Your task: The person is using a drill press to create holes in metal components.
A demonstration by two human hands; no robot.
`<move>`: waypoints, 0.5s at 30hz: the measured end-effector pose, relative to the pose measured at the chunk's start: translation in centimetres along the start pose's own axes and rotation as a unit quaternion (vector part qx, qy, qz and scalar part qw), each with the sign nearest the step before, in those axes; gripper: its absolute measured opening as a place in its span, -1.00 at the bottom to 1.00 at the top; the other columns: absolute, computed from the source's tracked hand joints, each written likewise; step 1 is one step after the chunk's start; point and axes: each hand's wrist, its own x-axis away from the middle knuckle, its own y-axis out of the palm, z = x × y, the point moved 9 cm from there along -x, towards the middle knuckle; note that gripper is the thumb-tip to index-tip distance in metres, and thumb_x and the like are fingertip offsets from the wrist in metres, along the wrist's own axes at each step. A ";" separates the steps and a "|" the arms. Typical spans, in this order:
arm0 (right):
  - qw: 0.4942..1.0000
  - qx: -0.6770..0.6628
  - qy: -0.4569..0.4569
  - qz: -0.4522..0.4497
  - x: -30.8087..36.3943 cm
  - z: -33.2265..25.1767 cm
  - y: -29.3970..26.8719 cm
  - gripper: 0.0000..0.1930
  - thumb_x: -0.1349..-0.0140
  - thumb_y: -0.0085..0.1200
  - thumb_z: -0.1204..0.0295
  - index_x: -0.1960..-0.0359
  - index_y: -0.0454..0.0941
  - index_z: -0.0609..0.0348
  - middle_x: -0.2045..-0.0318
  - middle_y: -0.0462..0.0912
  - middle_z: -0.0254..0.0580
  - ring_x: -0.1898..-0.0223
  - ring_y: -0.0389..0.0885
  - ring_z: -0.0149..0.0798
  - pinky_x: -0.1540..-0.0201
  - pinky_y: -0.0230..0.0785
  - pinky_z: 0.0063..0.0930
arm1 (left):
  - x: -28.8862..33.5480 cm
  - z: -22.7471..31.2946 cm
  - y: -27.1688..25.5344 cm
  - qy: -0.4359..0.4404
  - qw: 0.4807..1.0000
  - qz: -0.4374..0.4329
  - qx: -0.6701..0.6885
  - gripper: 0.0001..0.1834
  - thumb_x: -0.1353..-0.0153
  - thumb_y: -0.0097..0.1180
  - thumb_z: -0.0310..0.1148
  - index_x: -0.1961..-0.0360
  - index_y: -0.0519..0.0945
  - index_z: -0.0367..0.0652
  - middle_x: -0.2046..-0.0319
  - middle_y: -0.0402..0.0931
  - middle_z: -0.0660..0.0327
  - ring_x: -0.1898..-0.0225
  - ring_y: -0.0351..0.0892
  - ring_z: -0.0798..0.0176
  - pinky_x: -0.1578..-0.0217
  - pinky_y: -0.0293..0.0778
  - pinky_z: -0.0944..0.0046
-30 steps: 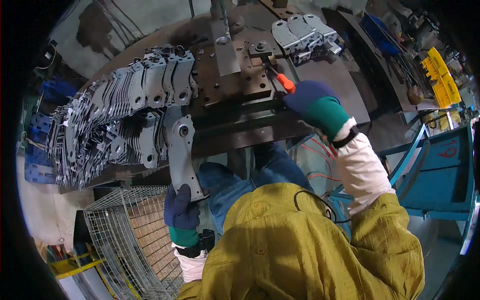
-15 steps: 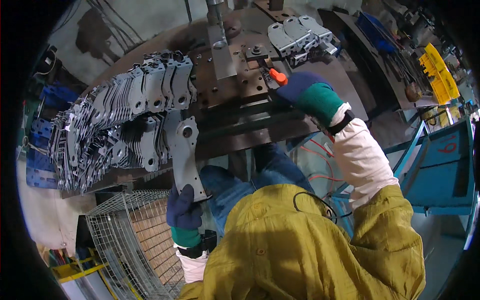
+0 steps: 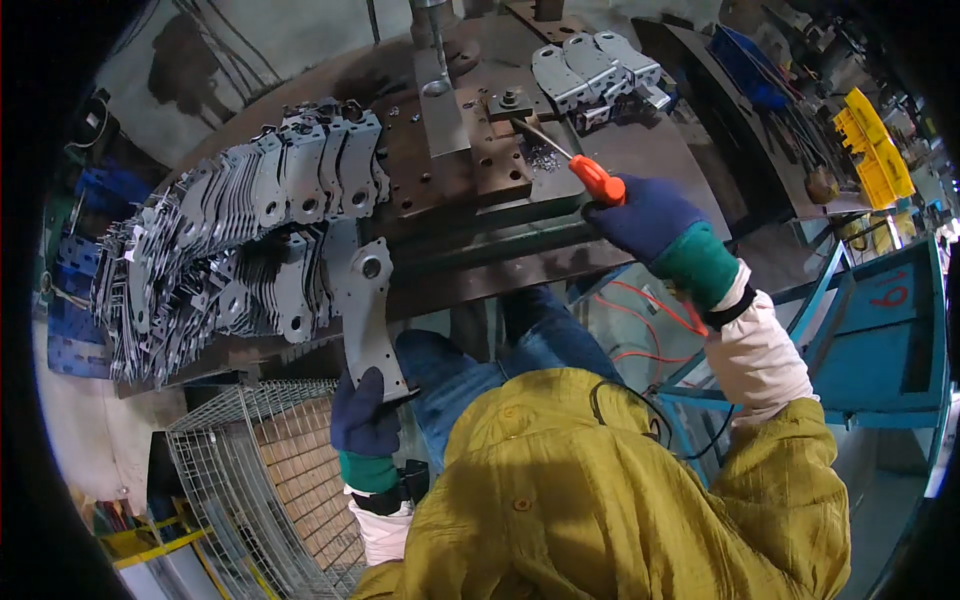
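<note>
My left hand (image 3: 365,415), in a dark blue glove with a green cuff, grips the lower end of a curved grey metal bracket (image 3: 367,325). The bracket is held at the front edge of the bench, its holed end up beside the stacked parts. In my right hand (image 3: 650,222), gloved alike, is a screwdriver (image 3: 598,181) with an orange handle. Its shaft points up-left, and the tip is near the bolted clamp block (image 3: 510,103) on the brown fixture plate (image 3: 405,180). Small metal chips (image 3: 543,160) lie under the shaft.
Large stacks of similar brackets (image 3: 270,180) cover the bench's left side. Several more brackets (image 3: 595,75) lie at the back right. A drill bit (image 3: 441,50) hangs above the fixture. A wire basket (image 3: 215,440) stands at lower left, a blue metal frame (image 3: 880,330) at right.
My right hand has moved right and slightly down with the screwdriver, baring its shaft and the chips on the bench. My left hand and its bracket have barely moved.
</note>
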 end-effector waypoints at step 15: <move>0.995 0.032 0.097 0.008 1.1 -2.1 6.3 -0.61 -0.11 0.16 0.09 0.15 0.63 0.10 0.23 0.71 0.06 0.16 0.68 0.14 0.12 0.50 -0.02 | -0.2 -1.0 1.5 -0.198 0.931 0.060 0.301 -0.60 -0.32 0.15 -0.39 -0.17 0.57 -0.18 -0.11 0.52 -0.04 -0.04 0.62 0.03 -0.02 0.58 0.10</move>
